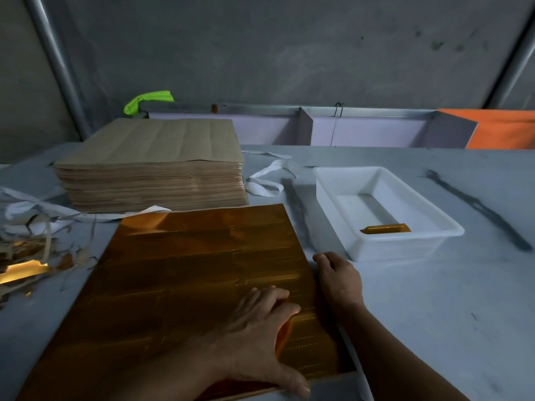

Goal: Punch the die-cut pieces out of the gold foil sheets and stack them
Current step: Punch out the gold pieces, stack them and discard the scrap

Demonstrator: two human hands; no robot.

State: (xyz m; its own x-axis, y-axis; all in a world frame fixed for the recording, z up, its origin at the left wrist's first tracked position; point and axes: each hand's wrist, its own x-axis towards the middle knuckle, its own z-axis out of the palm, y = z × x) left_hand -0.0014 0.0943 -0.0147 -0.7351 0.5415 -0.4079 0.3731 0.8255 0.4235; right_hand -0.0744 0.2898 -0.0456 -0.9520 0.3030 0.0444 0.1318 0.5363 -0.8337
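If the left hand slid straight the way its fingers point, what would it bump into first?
Most likely the right hand, which sits at the right edge of the gold foil sheet. The left hand lies flat on that sheet, its fingers aimed toward it.

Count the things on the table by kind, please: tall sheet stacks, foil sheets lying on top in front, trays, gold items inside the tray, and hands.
stack of brown sheets: 1
gold foil sheet: 1
white tray: 1
gold item in the tray: 1
hands: 2, left hand and right hand
Total: 6
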